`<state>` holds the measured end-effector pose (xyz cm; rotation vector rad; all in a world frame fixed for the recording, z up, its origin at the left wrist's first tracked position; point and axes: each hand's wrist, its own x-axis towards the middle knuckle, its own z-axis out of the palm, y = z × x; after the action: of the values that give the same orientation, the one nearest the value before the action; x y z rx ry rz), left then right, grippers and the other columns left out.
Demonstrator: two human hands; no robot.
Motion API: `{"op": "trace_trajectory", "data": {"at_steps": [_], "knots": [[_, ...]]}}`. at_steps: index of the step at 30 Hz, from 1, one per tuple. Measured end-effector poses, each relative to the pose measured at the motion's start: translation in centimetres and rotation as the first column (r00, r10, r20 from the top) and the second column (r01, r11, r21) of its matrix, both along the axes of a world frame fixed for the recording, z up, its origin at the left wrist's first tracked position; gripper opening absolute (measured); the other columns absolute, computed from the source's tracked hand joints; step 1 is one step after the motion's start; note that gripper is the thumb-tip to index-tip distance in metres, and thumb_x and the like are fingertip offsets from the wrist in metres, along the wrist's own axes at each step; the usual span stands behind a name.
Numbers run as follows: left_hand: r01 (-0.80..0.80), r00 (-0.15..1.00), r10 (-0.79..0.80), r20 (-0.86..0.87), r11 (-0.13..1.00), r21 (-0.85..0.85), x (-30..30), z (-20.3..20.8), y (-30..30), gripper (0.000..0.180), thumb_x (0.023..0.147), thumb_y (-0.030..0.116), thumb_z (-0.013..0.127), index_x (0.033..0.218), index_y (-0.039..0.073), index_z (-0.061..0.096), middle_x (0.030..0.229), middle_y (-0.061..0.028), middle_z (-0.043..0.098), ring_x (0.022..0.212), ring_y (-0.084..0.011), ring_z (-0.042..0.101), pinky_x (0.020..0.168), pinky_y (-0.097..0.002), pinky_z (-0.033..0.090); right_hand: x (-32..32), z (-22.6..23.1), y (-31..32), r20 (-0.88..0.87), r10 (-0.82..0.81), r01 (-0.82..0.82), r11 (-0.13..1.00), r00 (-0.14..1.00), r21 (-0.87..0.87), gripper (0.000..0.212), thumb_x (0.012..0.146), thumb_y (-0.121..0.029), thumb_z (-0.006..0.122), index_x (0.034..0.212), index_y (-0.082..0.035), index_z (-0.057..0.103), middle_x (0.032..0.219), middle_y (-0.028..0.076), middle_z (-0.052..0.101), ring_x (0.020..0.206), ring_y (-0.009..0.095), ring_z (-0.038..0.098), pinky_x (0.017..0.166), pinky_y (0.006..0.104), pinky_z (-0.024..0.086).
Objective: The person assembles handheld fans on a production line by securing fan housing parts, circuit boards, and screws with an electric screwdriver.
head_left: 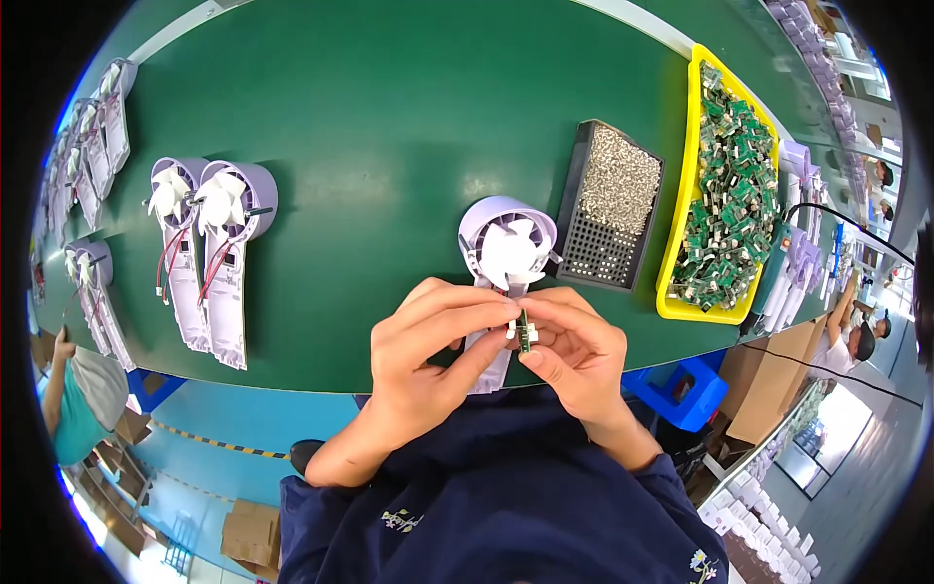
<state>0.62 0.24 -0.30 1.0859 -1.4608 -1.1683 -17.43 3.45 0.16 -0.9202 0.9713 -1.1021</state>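
Note:
In front of me on the green table lies a lilac handheld fan housing (498, 212) with a white fan blade (514, 255) in its round head. Just over its handle my two hands meet. My right hand (582, 341) pinches a small green circuit board (524, 333) that bears white parts. My left hand (423, 336) has its thumb and forefinger closed on a small white connector (511, 329) at the board's left side. Whether the connector is plugged into the board, I cannot make out. The fingers partly cover the board and the handle.
Right of the housing stands a black tray (589, 258) of small metal pieces. Beyond it is a yellow bin (683, 238) heaped with green circuit boards (725, 195). Two open fan housings (227, 302) with red wires lie at left. Another person (78, 389) stands at far left.

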Motion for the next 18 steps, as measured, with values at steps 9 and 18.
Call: {"op": "trace_trajectory", "data": {"at_steps": [9, 18], "knots": [[0.001, 1.000, 0.001, -0.031, 0.999, 0.054, -0.15, -0.16, -0.07, 0.028, 0.070, -0.008, 0.078, 0.095, 0.004, 0.073, 0.088, -0.0061, 0.071, 0.066, -0.0138, 0.056, 0.053, -0.0239, 0.041, -0.11, -0.97, -0.06, 0.011, -0.004, 0.004, 0.998, 1.000, -0.069, 0.042, 0.084, 0.008, 0.071, 0.125, 0.009, 0.059, 0.120, 0.016, 0.056, 0.101, 0.021, 0.066, 0.089, 0.0318, 0.057], [-0.074, 0.997, 0.074, 0.002, 0.997, 0.003, -0.74, 0.40, 0.46, 0.029, 0.070, -0.010, 0.076, 0.096, 0.003, 0.071, 0.086, -0.0078, 0.071, 0.072, -0.0183, 0.063, 0.059, -0.0266, 0.047, 0.08, -0.99, 0.02, -0.045, -0.025, 0.020, 0.994, 0.999, -0.107, 0.041, 0.084, 0.007, 0.072, 0.123, 0.008, 0.061, 0.118, 0.016, 0.057, 0.100, 0.021, 0.066, 0.088, 0.0313, 0.058]]}}
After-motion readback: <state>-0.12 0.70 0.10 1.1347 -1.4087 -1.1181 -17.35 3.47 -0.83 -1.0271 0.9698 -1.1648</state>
